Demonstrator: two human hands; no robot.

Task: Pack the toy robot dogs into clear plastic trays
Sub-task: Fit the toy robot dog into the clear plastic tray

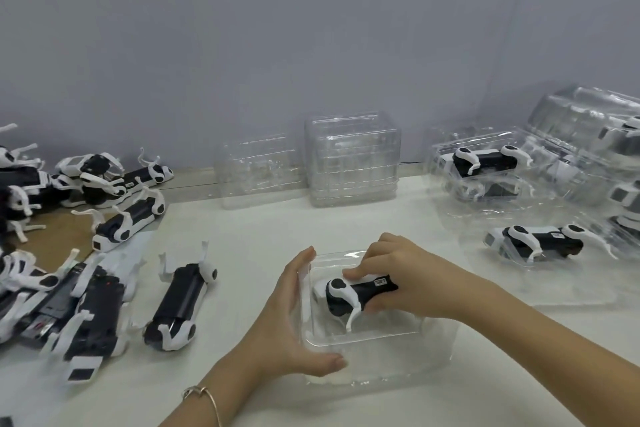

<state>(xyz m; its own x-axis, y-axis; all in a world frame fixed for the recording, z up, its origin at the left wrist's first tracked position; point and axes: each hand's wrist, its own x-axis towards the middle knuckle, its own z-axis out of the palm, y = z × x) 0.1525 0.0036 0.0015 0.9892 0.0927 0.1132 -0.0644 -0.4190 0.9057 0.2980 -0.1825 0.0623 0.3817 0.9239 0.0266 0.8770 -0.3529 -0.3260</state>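
A clear plastic tray (363, 340) sits on the white table in front of me. Inside it lies a black and white toy robot dog (349, 293) on its side. My right hand (401, 274) grips the dog's black body from the right and holds it down in the tray. Against the tray's left wall my left hand (294, 315) is cupped, fingers straight along the far corner and thumb along the near edge.
Several loose robot dogs (180, 302) lie in a heap on the left. Two stacks of empty clear trays (351, 159) stand at the back by the grey wall. Packed trays with dogs (533, 243) fill the right side.
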